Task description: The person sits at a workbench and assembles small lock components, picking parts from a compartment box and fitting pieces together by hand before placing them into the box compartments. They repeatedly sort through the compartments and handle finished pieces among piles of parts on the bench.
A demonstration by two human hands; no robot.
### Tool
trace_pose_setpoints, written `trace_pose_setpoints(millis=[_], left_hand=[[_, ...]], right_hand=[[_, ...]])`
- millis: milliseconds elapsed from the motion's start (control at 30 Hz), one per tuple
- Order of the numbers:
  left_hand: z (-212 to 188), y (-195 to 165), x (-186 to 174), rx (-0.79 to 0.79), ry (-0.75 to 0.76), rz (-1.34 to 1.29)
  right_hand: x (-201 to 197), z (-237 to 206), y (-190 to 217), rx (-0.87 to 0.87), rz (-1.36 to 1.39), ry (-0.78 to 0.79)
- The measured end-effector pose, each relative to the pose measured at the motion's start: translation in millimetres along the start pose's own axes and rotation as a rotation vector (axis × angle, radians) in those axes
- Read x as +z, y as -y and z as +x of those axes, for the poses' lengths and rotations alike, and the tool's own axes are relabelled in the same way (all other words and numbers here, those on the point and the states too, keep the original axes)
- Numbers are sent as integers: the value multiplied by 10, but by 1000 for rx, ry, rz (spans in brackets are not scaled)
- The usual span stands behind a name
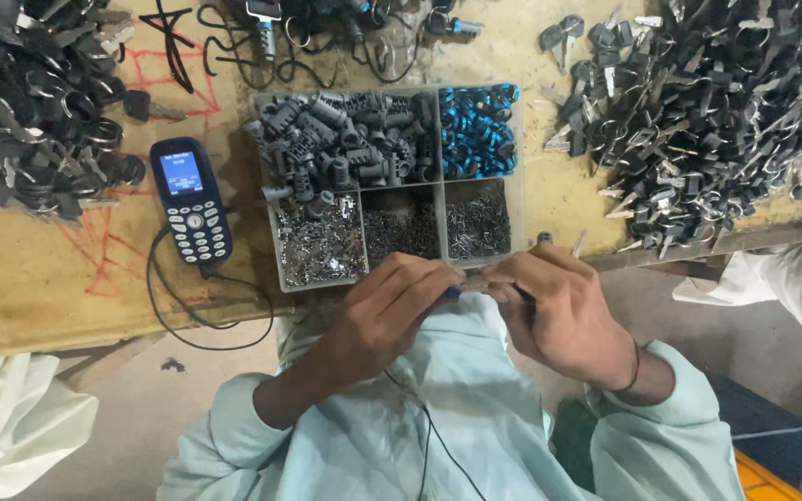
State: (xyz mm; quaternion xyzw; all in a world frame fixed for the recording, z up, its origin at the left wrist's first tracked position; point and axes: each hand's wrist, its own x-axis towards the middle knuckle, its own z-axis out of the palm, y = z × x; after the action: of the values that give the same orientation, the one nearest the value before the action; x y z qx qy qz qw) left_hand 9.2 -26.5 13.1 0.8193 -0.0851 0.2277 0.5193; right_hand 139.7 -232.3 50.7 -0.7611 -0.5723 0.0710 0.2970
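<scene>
Bench: worn yellowish wooden top [39, 269], red scribbles.
Floor: grey-brown concrete [132, 408].
Light: even, soft.

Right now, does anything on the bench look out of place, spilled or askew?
Little stands out. A mobile phone lies among the parts, its cable looping off the table edge. Keys are piled loose, some near that edge. The compartment tray sits slightly askew, its contents contained.

Both hands met just below the parts tray's [276, 250] near edge. Left hand [392, 311] curled, fingers [424, 276] pinched toward the right. Right hand [563, 311] curled too, fingertips touching the left's. Forearms angled inward, sleeves pushed up, dark band on right wrist [635, 369].
</scene>
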Motion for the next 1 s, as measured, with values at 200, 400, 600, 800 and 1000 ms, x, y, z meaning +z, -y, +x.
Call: trace_pose_setpoints(millis=[200, 400, 600, 800, 1000], left_hand=[[-45, 44, -33, 21, 36, 24], [-4, 2, 87, -83, 83, -100], [-40, -6, 24, -518, -90, -503], [-93, 12, -467, -594, -97, -15], [-152, 80, -517, -601, 72, 545]], right_hand=[[-150, 161, 141, -80, -92, 102], [-47, 261, 199, -43, -45, 117], [-422, 192, 148, 843, 388, -331], [-319, 121, -335, 453, -175, -470], [-366, 691, 71, 488, 204, -58]])
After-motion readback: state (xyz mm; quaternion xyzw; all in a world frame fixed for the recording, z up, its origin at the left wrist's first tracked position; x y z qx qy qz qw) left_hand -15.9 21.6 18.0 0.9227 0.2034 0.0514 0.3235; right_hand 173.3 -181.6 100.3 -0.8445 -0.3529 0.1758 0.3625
